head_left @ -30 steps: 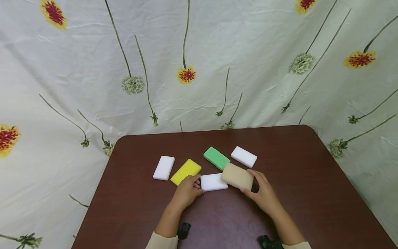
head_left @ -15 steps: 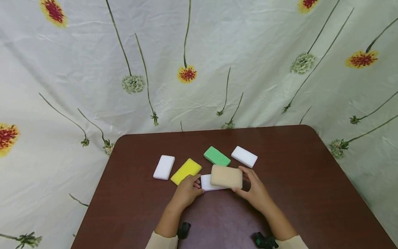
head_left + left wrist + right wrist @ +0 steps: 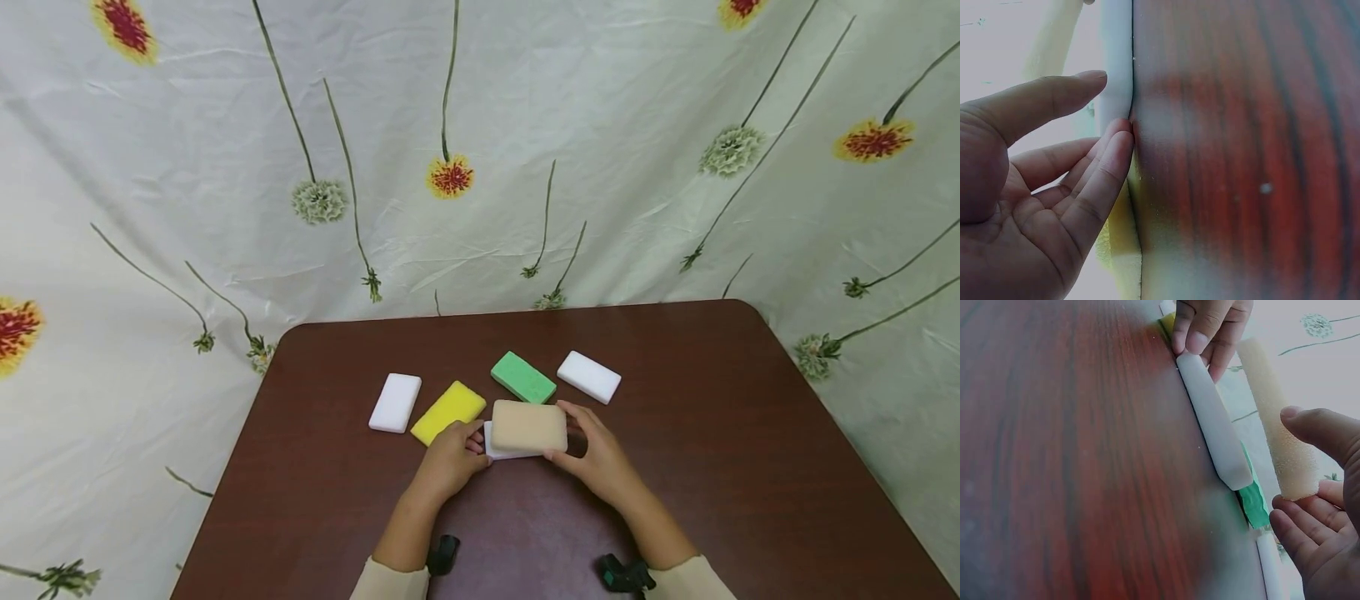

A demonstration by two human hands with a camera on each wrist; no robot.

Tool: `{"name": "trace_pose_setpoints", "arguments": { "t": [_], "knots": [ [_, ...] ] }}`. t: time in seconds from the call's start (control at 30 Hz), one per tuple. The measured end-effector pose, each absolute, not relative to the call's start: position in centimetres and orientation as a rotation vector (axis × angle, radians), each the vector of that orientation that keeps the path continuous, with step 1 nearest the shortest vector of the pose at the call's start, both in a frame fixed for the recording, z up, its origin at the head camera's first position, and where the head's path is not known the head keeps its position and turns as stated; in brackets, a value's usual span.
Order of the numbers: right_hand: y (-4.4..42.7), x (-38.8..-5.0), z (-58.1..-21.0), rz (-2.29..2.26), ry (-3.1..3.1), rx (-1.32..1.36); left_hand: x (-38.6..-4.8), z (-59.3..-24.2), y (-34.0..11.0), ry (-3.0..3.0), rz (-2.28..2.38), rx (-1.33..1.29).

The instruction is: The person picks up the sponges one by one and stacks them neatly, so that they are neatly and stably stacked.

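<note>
Holding one beige sponge (image 3: 529,426) is the right hand (image 3: 597,460), left (image 3: 448,460) touching one of three white blocks (image 3: 1213,422).

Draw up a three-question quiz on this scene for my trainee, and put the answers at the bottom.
1. Which hand holds the beige sponge?
2. True or false: the beige sponge is resting flat on the block beneath it.
3. How many white blocks lie on the table in the head view, counting one partly covered? A) one B) three C) five

Key:
1. The right hand.
2. False; the right wrist view shows a gap between it and the white block.
3. B
</note>
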State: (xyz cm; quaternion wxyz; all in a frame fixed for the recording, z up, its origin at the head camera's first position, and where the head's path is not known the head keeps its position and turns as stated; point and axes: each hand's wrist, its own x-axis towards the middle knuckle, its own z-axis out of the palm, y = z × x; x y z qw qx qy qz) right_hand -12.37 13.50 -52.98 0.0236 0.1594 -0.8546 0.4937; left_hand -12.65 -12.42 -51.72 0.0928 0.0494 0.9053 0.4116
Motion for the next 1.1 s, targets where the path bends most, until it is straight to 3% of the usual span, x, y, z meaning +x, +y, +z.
{"name": "trace_pose_setpoints", "arguments": {
  "t": [1.1],
  "knots": [
    [12.0, -13.3, -53.0, 1.481, -2.781, 0.527, -12.7, -51.8, -12.5, 2.706, 1.219, 0.191]
  ]
}}
